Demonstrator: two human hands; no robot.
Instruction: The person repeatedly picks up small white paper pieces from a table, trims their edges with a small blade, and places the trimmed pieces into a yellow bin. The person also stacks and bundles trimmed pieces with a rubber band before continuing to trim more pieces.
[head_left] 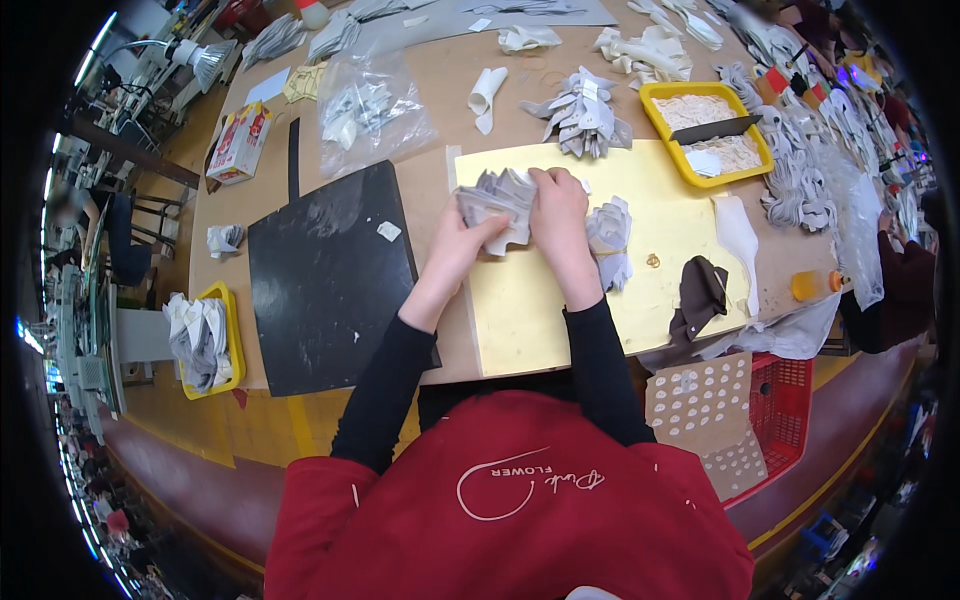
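Over the yellow mat (560, 300), near its far-left corner, both hands work a stack (497, 205) of grey cut pieces, soft and flat with scalloped edges. The left hand (462, 240) grips the stack from below, fingers curled and pinching its near edge. The right hand (558, 215) lies on top, fingers pressed together and bent over the far edge of the pieces. Just right of that hand, on the mat, sits a smaller grey pile (610, 228), loose and petal-shaped. Toward the mat's near-right corner lies a dark brown scrap (702, 290), limp and folded, with a small metal ring (652, 261) between it and the pile. Left of the mat rests a black board (330, 275), smooth and scuffed. Beyond the mat's far-right corner stands a yellow tray (655, 100) of pale, fibrous bits with a dark strip across it. Beyond the far edge lies a fanned grey bundle (582, 115).
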